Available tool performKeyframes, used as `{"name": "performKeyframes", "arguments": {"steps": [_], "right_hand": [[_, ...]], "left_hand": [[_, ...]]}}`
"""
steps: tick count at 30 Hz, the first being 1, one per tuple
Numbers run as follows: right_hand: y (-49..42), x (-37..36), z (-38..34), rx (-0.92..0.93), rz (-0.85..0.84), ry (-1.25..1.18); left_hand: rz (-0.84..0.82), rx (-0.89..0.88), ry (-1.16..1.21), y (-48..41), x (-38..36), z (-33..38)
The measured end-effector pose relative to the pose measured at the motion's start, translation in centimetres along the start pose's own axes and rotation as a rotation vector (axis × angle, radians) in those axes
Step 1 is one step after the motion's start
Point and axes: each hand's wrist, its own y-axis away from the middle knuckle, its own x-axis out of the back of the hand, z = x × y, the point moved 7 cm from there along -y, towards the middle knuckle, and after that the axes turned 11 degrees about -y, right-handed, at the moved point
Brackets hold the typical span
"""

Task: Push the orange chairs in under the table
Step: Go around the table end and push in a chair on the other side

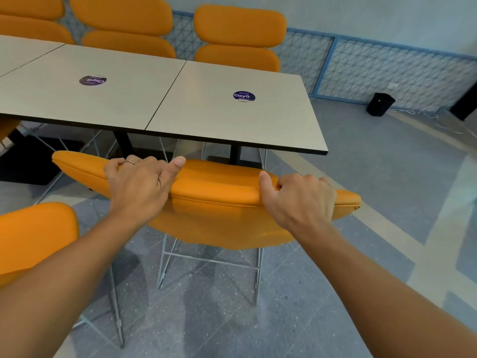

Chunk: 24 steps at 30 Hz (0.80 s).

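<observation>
An orange chair on thin metal legs stands in front of me, its backrest top just short of the near edge of the grey table. My left hand grips the top of the backrest left of centre, fingers curled over the far side and thumb raised. My right hand grips the same backrest right of centre. The chair's seat is hidden beneath the backrest and table. A second orange chair stands at my lower left, further out from the table.
Several orange chairs line the table's far side against a blue wire-mesh fence. A black bin stands on the floor at the right by the fence. Round purple stickers lie on the tabletops. Black table pedestals stand under the table.
</observation>
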Motion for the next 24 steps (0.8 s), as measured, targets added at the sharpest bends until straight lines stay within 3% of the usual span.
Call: {"name": "performKeyframes", "arguments": {"steps": [7, 24], "right_hand": [[-3.2, -0.7, -0.4, 0.043, 0.021, 0.019], [-15.1, -2.5, 5.2, 0.054, 0.102, -0.012]], "left_hand": [[0.025, 0.050, -0.012, -2.6, -1.5, -0.4], [-0.014, 0.107, -0.006, -11.1, -5.8, 6.0]]}}
